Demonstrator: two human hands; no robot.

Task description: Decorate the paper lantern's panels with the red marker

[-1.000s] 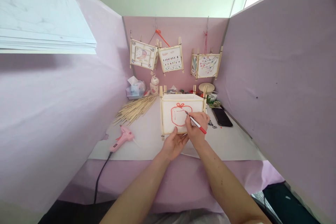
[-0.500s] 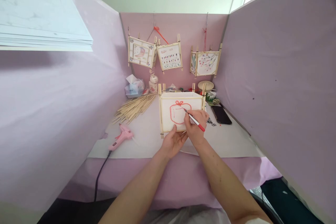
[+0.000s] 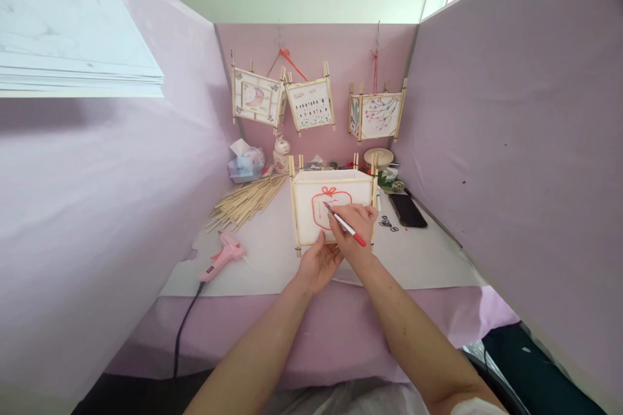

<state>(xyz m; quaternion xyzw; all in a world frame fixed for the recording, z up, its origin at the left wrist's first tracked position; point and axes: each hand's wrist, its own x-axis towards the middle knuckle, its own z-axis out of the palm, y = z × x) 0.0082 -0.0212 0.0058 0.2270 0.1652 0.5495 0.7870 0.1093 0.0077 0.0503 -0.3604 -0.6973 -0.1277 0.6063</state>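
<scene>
One white-panelled box framed in pale wooden sticks (image 3: pixel 304 213), centre: drawing apparently in hand.
Left hand (image 3: pixel 318 266) is clasping its lower edge; right hand (image 3: pixel 358 223) is gripping a white, red-ended pen (image 3: pixel 347 226), nib inside the red bow-topped outline (image 3: pixel 329 192). Next stroke is likely calling for steadiness.

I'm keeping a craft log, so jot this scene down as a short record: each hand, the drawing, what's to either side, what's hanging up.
Left hand: holds the stick-edged box at its lower edge
Right hand: grips a white pen with a red end
Drawing: red outline topped by a bow
Left side: pink glue gun, loose sticks
Right side: black phone, black rings
Hanging: three decorated boxes
</scene>
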